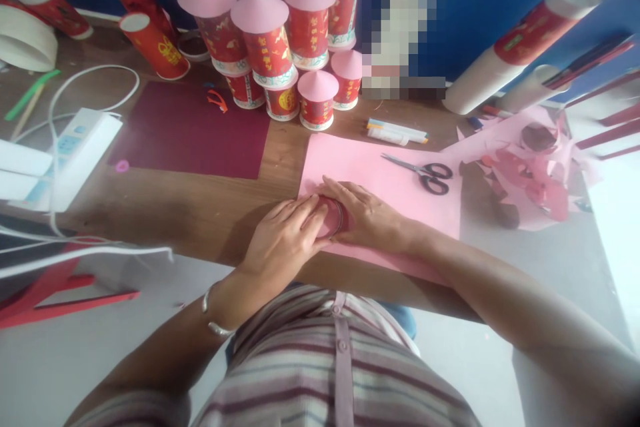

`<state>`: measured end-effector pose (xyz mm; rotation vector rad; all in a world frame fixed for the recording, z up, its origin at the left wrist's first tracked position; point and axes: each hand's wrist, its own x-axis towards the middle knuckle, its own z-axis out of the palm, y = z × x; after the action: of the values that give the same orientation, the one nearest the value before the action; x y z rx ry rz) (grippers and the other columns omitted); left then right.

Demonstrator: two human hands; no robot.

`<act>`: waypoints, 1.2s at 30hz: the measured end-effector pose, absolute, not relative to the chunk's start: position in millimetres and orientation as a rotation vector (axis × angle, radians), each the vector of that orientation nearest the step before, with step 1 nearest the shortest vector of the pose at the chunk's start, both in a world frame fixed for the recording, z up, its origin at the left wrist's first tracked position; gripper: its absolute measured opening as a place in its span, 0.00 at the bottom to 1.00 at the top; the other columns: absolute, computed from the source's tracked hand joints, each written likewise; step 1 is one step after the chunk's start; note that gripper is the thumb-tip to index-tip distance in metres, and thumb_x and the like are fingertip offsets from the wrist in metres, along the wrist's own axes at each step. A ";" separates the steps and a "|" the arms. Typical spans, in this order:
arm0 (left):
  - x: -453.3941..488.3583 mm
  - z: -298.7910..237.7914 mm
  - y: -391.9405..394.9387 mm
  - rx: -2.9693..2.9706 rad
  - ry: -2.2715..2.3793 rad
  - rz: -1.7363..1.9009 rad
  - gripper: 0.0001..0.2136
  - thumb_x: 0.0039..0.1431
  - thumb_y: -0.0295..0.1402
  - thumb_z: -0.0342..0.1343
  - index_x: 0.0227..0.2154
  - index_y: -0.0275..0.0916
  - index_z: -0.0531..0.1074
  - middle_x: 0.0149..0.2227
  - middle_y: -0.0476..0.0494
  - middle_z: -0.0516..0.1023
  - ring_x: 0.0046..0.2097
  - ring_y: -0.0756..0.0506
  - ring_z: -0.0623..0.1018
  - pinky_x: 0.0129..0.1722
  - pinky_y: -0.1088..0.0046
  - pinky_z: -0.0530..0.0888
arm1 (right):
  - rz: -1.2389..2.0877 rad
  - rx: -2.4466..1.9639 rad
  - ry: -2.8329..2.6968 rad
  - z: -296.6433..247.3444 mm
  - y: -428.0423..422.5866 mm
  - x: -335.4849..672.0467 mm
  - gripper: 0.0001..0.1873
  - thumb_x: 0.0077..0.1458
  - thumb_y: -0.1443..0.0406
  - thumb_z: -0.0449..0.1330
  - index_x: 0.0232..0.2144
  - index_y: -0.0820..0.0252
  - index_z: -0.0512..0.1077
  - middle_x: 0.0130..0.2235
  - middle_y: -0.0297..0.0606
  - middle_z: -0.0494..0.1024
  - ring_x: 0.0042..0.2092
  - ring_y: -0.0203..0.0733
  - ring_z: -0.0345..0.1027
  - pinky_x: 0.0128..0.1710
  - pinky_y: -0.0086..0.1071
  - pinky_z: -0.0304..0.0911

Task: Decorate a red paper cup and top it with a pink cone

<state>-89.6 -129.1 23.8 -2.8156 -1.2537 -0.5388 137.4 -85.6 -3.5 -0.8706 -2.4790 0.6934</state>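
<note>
A round, pinkish disc-like thing with a thin dark rim (332,216) lies on a sheet of pink paper (345,160), close to the table's front edge. My left hand (287,233) rests over its left side, fingers together and bent onto it. Around its right side curves my right hand (373,213), fingers stretched along the far edge and thumb at the near edge. The hands hide part of the rim, so its exact kind cannot be made out. Black-handled scissors (425,172) lie on the pink sheet beyond my right hand, not touched.
Red paper cups with pink cone tops (263,40) are stacked at the back. A dark maroon sheet (195,133) lies left, near a white power strip (75,160) with cables. Markers (397,131) lie behind the pink sheet; pink paper scraps (530,180) heap at right.
</note>
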 end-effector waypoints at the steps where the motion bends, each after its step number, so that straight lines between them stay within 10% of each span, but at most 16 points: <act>1: -89.0 25.5 -128.3 -2.820 -1.246 -0.533 0.22 0.61 0.39 0.64 0.55 0.33 0.73 0.54 0.29 0.80 0.52 0.34 0.82 0.52 0.56 0.78 | 0.726 -0.877 -2.484 -3.3 -85.5 138.1 0.60 0.56 0.58 0.71 0.74 0.53 0.34 0.66 0.54 0.68 0.66 0.61 0.63 0.63 0.59 0.67; 10: -86.3 38.0 -121.2 -2.823 -1.290 -0.424 0.21 0.58 0.36 0.68 0.51 0.32 0.76 0.52 0.35 0.83 0.50 0.36 0.83 0.52 0.56 0.75 | 0.797 -0.777 -2.506 11.3 -83.7 144.7 0.43 0.59 0.63 0.68 0.70 0.57 0.55 0.66 0.52 0.67 0.68 0.55 0.59 0.67 0.52 0.63; 16: -85.8 39.2 -119.6 -2.844 -1.289 -0.437 0.18 0.56 0.35 0.70 0.48 0.35 0.77 0.52 0.37 0.83 0.49 0.36 0.83 0.57 0.52 0.73 | 0.360 -1.214 -2.357 28.5 -70.5 186.4 0.15 0.65 0.64 0.60 0.52 0.59 0.76 0.48 0.46 0.81 0.45 0.47 0.77 0.44 0.41 0.75; 36: -78.9 47.4 -114.7 -2.903 -1.329 -0.340 0.23 0.54 0.32 0.70 0.53 0.36 0.76 0.50 0.34 0.83 0.50 0.33 0.82 0.67 0.38 0.62 | -0.120 -2.023 -2.115 38.9 -36.9 274.8 0.14 0.62 0.63 0.56 0.43 0.53 0.81 0.45 0.39 0.83 0.41 0.46 0.76 0.33 0.34 0.63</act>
<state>-78.9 -114.7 47.4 -2.9032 -1.3292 -0.3400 274.8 -36.9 38.9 -2.0225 -2.1150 -0.1201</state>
